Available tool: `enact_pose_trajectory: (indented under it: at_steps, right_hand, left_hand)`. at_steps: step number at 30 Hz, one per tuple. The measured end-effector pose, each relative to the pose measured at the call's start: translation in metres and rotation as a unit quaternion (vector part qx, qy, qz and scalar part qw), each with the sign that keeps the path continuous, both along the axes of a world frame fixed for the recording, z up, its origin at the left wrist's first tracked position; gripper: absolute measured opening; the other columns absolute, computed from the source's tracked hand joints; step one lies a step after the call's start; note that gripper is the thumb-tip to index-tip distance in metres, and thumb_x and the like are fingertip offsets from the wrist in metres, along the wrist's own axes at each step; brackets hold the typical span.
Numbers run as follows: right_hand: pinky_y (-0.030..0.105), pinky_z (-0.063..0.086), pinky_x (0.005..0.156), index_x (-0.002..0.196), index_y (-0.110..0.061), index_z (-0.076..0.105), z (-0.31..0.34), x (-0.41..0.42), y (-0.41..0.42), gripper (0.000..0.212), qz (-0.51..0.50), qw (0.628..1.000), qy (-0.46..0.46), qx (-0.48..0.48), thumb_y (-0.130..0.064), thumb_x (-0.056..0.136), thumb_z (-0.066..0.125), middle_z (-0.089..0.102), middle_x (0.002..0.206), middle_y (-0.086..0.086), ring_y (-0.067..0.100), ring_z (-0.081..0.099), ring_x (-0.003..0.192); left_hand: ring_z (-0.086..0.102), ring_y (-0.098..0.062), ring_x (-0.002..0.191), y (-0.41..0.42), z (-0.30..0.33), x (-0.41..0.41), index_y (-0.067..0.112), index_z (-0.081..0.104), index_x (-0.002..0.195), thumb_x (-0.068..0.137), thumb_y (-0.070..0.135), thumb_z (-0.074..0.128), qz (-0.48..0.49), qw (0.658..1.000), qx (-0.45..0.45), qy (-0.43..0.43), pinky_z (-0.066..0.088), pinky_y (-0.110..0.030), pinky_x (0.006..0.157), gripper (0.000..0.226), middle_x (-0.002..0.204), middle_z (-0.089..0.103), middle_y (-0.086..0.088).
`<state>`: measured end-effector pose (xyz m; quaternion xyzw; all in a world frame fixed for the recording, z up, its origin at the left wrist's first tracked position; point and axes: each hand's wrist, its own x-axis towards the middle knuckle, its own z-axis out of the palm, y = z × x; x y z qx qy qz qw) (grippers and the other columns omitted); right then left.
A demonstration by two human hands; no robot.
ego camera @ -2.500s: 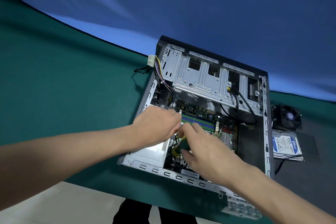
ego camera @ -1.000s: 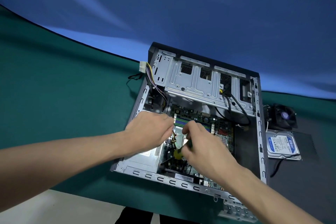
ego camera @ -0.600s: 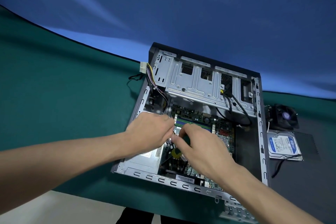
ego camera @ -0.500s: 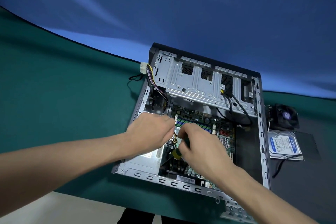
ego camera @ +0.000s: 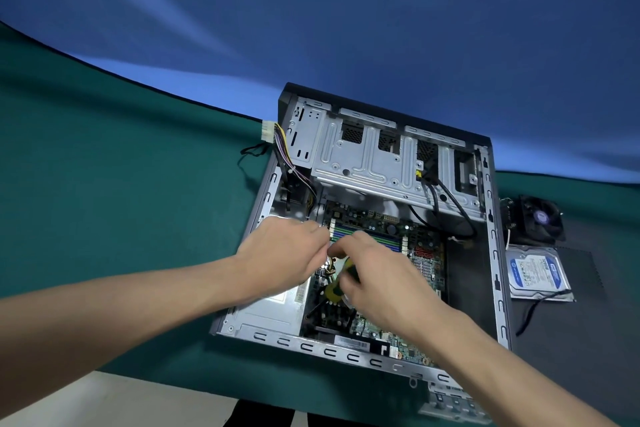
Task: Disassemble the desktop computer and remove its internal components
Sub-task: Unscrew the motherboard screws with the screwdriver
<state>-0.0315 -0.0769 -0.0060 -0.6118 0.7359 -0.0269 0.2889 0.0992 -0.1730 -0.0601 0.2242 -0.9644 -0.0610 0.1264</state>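
An open desktop case [ego camera: 495, 253] lies on its side on the green table. Inside it a green motherboard [ego camera: 426, 253] with memory slots shows below a silver drive cage [ego camera: 374, 159]. My right hand [ego camera: 377, 274] grips a screwdriver with a yellow and green handle [ego camera: 334, 289] over the board's left part. My left hand [ego camera: 284, 253] reaches in beside it, its fingertips curled near yellow and black wires [ego camera: 330, 265]; what they hold is hidden. The silver power supply [ego camera: 273, 308] lies under my left wrist.
A cooler fan [ego camera: 540, 222] and a blue-labelled hard drive [ego camera: 535, 274] lie on a dark mat right of the case. A white connector on coloured wires [ego camera: 268, 132] hangs over the case's top left edge. A metal bracket [ego camera: 453, 402] lies at the table's front edge.
Both hands stay at the same spot over the board's left part. My right hand has shifted slightly around the screwdriver handle. The view has drifted a little.
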Motion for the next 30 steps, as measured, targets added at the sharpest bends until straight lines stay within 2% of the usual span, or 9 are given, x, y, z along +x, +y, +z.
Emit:
enact_pose_trajectory:
  at_steps: [2,5,9,13,17,20,22,24,30]
  right_hand:
    - [0.031,0.043,0.076,0.122,-0.031,0.045,0.000,0.000,0.000,0.037,0.005,1.000,0.009,0.019,-0.028,0.087,0.054,0.049,0.117,-0.012,0.018,0.058,0.095]
    - [0.034,0.044,0.078,0.118,-0.025,0.047,-0.001,-0.001,0.000,0.028,-0.027,0.998,0.055,0.007,-0.036,0.093,0.049,0.055,0.116,-0.006,0.023,0.059,0.098]
    - [0.033,0.042,0.071,0.114,-0.025,0.043,-0.002,0.000,-0.001,0.029,-0.027,0.999,0.009,0.022,-0.022,0.087,0.054,0.044,0.114,-0.005,0.021,0.053,0.085]
    - [0.032,0.034,0.063,0.116,-0.018,0.042,-0.004,0.005,0.001,0.025,-0.038,0.992,0.121,0.021,-0.034,0.097,0.043,0.044,0.112,0.001,0.030,0.059,0.086]
    - [0.032,0.035,0.063,0.115,-0.021,0.041,-0.003,0.010,-0.001,0.028,-0.024,0.997,0.074,0.005,-0.028,0.090,0.050,0.040,0.112,-0.002,0.024,0.049,0.077]
    - [0.035,0.040,0.067,0.112,-0.022,0.042,-0.002,0.012,0.000,0.022,-0.024,0.996,0.081,-0.017,-0.037,0.096,0.041,0.047,0.110,-0.003,0.027,0.058,0.084]
    - [0.034,0.041,0.068,0.108,-0.024,0.043,-0.002,0.009,-0.001,0.015,-0.036,0.999,0.034,-0.020,-0.029,0.094,0.043,0.049,0.109,-0.004,0.024,0.056,0.082]
    - [0.032,0.038,0.067,0.107,-0.026,0.043,-0.002,0.008,-0.001,0.021,-0.034,0.999,0.011,-0.008,-0.025,0.087,0.051,0.046,0.107,-0.006,0.020,0.050,0.080]
    - [0.033,0.039,0.065,0.104,-0.022,0.049,-0.006,0.003,0.003,0.014,-0.040,0.997,0.059,-0.013,-0.029,0.094,0.042,0.047,0.102,-0.005,0.024,0.055,0.079]
  left_hand:
    - [0.047,-0.015,0.038,0.000,-0.001,0.000,0.019,0.051,0.060,0.075,0.024,0.073,-0.001,1.000,-0.002,0.003,0.027,-0.019,0.038,0.027,0.051,0.051,0.007]
    - [0.045,-0.015,0.037,0.000,0.000,-0.001,0.018,0.049,0.058,0.077,0.024,0.065,0.000,1.000,0.003,0.007,0.027,-0.019,0.038,0.025,0.050,0.049,0.006]
    - [0.044,-0.015,0.038,0.000,0.000,0.000,0.019,0.048,0.058,0.078,0.025,0.058,-0.001,1.000,0.000,0.010,0.025,-0.019,0.039,0.023,0.049,0.048,0.007]
    - [0.043,-0.014,0.037,0.000,0.000,-0.001,0.019,0.048,0.058,0.079,0.025,0.057,-0.001,1.000,-0.001,0.013,0.027,-0.019,0.038,0.024,0.049,0.049,0.007]
    - [0.044,-0.015,0.038,0.000,0.000,-0.001,0.019,0.048,0.058,0.078,0.025,0.058,-0.001,1.000,-0.001,0.019,0.030,-0.020,0.036,0.023,0.049,0.049,0.006]
    - [0.047,-0.015,0.039,-0.001,-0.001,-0.001,0.020,0.049,0.058,0.082,0.027,0.052,0.002,1.000,-0.005,0.013,0.029,-0.020,0.036,0.025,0.050,0.050,0.007]
    - [0.048,-0.014,0.039,0.000,-0.002,0.000,0.020,0.050,0.059,0.084,0.029,0.046,0.004,1.000,-0.011,0.009,0.028,-0.020,0.037,0.027,0.051,0.051,0.007]
    - [0.049,-0.014,0.039,-0.001,-0.003,0.000,0.020,0.051,0.060,0.082,0.027,0.058,0.000,1.000,-0.010,0.011,0.027,-0.020,0.037,0.024,0.052,0.052,0.007]
    - [0.047,-0.016,0.039,0.000,-0.001,-0.001,0.018,0.048,0.059,0.081,0.025,0.055,-0.003,1.000,0.003,0.014,0.030,-0.020,0.037,0.024,0.051,0.051,0.006]
